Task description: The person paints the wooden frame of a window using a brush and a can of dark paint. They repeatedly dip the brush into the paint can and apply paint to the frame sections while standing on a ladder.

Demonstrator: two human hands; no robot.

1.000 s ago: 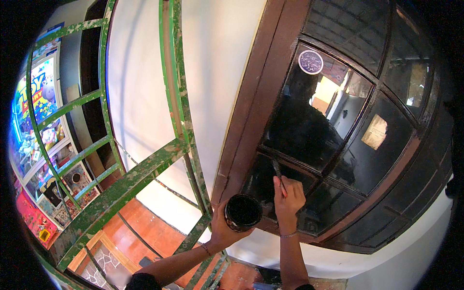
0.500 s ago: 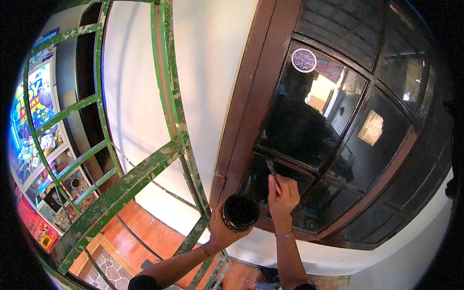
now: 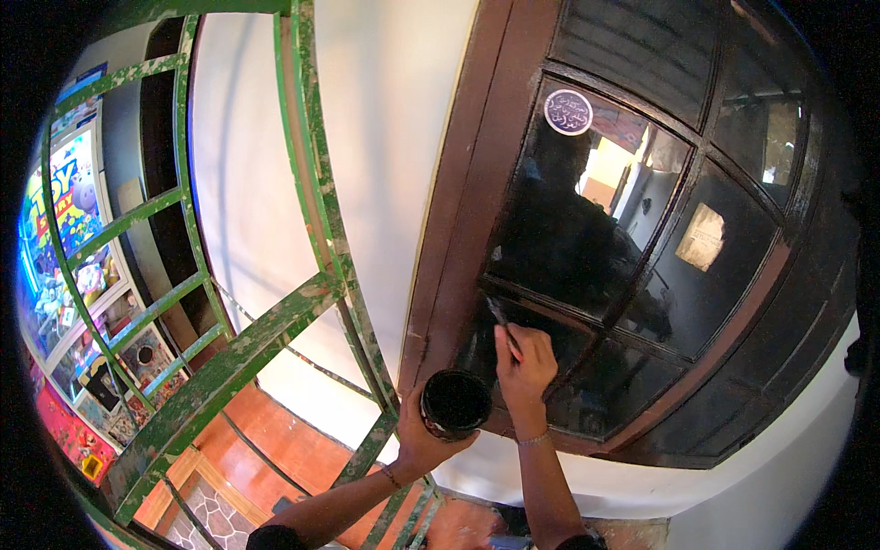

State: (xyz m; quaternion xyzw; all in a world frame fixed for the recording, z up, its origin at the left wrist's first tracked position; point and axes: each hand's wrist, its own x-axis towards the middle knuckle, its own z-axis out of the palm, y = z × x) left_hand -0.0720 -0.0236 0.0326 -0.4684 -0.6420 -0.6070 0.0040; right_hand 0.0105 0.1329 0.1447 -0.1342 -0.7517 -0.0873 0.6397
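My left hand (image 3: 423, 442) is wrapped round a small round can (image 3: 456, 404) with dark, nearly black paint inside, its mouth facing up. Pinched in my right hand (image 3: 526, 374) is a paintbrush (image 3: 500, 317) with some red on its handle. Its bristle end points up and left, at the lower left corner of a large glass pane (image 3: 559, 220), by the dark bar (image 3: 550, 307) under that pane. I cannot tell whether the bristles touch the wood. The window's outer frame (image 3: 477, 147) is brown, while the inner bars look darker and glossy.
Green, paint-spattered metal scaffolding (image 3: 238, 357) stands close on my left, before a white wall (image 3: 385, 119). A round sticker (image 3: 568, 112) and a torn paper (image 3: 701, 236) are on the panes. Far below lies an orange tiled floor (image 3: 266, 431); a brightly lit machine (image 3: 73, 211) stands far left.
My right hand has moved a little left and up, taking the brush tip toward the pane's lower left corner. The can in my left hand has stayed nearly in place.
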